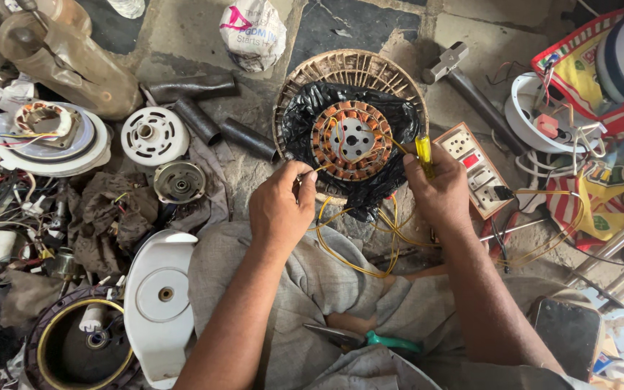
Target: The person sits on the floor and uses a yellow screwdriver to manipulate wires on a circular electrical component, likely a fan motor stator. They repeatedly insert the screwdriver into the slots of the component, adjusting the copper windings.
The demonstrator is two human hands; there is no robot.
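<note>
A round copper-wound motor stator (pixel 351 140) lies on a black plastic sheet (pixel 303 123) inside a round woven basket (pixel 348 63) on the stone floor. My left hand (pixel 281 209) pinches a thin yellow wire at the stator's near left edge. My right hand (pixel 438 191) grips a yellow-handled screwdriver (pixel 423 155), its tip reaching toward the stator's right side. Yellow wires (pixel 359 245) loop down from the stator onto my lap.
A switch-and-socket board (pixel 474 170) and a hammer (pixel 464 76) lie to the right. Left are white fan covers (pixel 154 135), black pipe pieces (pixel 247 137), rags, motor parts and tangled wires. Green-handled pliers (pixel 370 339) rest on my lap. A plastic bag (pixel 253 32) sits behind.
</note>
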